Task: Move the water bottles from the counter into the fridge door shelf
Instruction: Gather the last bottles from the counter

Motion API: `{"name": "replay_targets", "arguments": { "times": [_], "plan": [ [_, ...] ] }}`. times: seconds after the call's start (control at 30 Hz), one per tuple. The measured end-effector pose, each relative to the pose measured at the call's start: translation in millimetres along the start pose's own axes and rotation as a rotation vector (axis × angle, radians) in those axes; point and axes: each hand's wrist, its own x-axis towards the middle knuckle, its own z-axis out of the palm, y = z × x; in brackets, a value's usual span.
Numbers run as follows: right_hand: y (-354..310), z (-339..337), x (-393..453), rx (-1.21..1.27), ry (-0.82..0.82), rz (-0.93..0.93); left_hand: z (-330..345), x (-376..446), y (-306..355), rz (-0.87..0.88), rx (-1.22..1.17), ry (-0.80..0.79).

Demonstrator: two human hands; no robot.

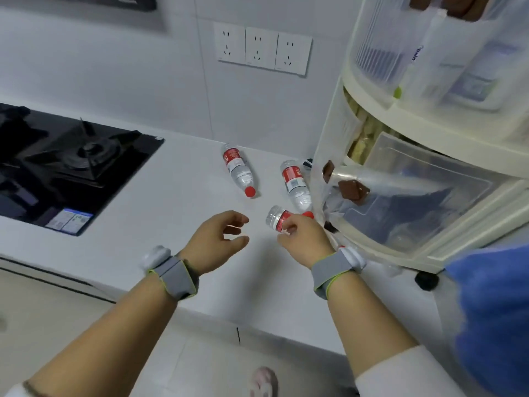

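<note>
Gripping bottle 3 (277,219) w/ my right hand (303,239), fingers curled round its body; base end sticks out toward the hob (71,164), cap end hidden under my hand. Left hand (217,242) hovers just beside it, fingers loosely curled, holding nothing.

Head view, all positions ref. the drawer unit (415,173):
- Bottle 1 (239,170): lying on counter (143,224), well apart from unit, hob side. Long axis approx. front-to-back; red cap toward me, base toward wall.
- Bottle 2 (296,186): lying just beside unit's front edge. Same axis; cap toward me.
- Bottle 3: near unit's lower corner, tilted, axis roughly across the counter.

Progress est.: early. No fridge in view; 3 bottles remain at the counter, 1 in hand, 2 untouched.
</note>
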Motion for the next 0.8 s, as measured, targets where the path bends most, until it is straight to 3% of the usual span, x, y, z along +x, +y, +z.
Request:
{"name": "replay_targets", "arguments": {
  "times": [0.07,0.3,0.43,0.6,0.8],
  "plan": [
    [3.8,0.8,24.5,0.03,-0.023,-0.017,0.7,30.7,-1.1,-0.027,0.12,-0.044],
    [-3.1,7.6,92.6,-0.024,-0.077,-0.066,-17.4,129.9,-14.8,0.001,0.868,-0.12],
    [-17.9,8.2,142.4,-0.238,-0.044,-0.094,-13.2,194.2,-15.1,0.114,1.166,-0.13],
    [-19.2,13.3,189.8,-0.393,-0.064,0.126,-1.0,266.9,-23.4,0.124,1.382,-0.298],
    [1.2,33.5,227.9,-0.275,0.066,0.347,6.3,307.0,-21.5,0.069,1.676,-0.567]
  ]
}}
